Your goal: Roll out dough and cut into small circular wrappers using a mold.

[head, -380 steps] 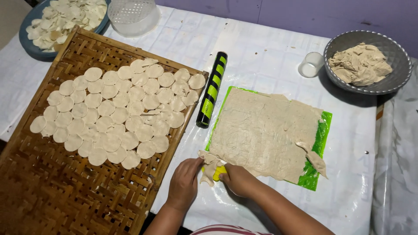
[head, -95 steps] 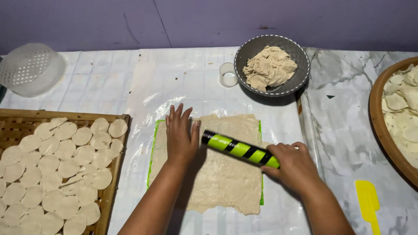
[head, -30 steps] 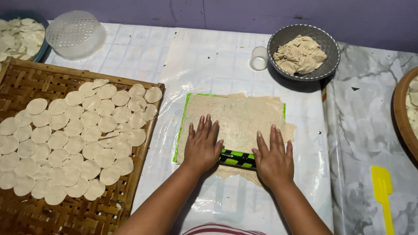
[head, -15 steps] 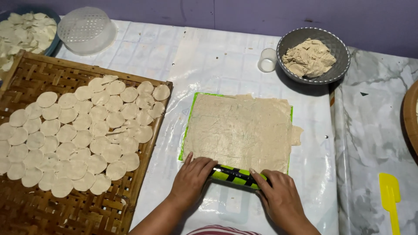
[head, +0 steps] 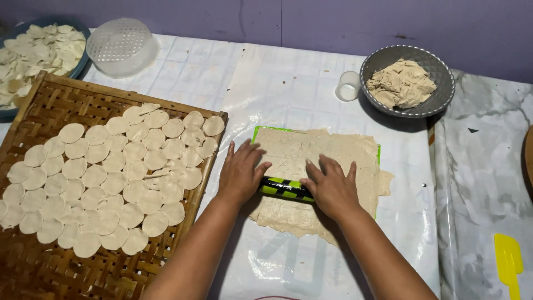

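A thin sheet of pale dough [head: 316, 153] lies on a green mat [head: 260, 132] on the white plastic-covered table [head: 266, 78]. A green and black rolling pin [head: 284, 189] lies across the middle of the sheet. My left hand [head: 241, 173] presses flat on the pin's left end, fingers spread. My right hand [head: 331, 186] presses flat on its right end. Both forearms reach in from the bottom edge and hide the sheet's near part.
A woven bamboo tray [head: 50, 100] at left carries many round dough discs [head: 111, 172]. A blue plate of discs [head: 33, 47] and a white perforated bowl [head: 119, 44] stand at back left. A grey bowl of dough [head: 407, 82], a small white cup [head: 348, 86], a yellow scraper [head: 508, 266] are on the right.
Both hands have pushed the rolling pin away from me, from the sheet's near edge to about its middle. The view has shifted slightly.
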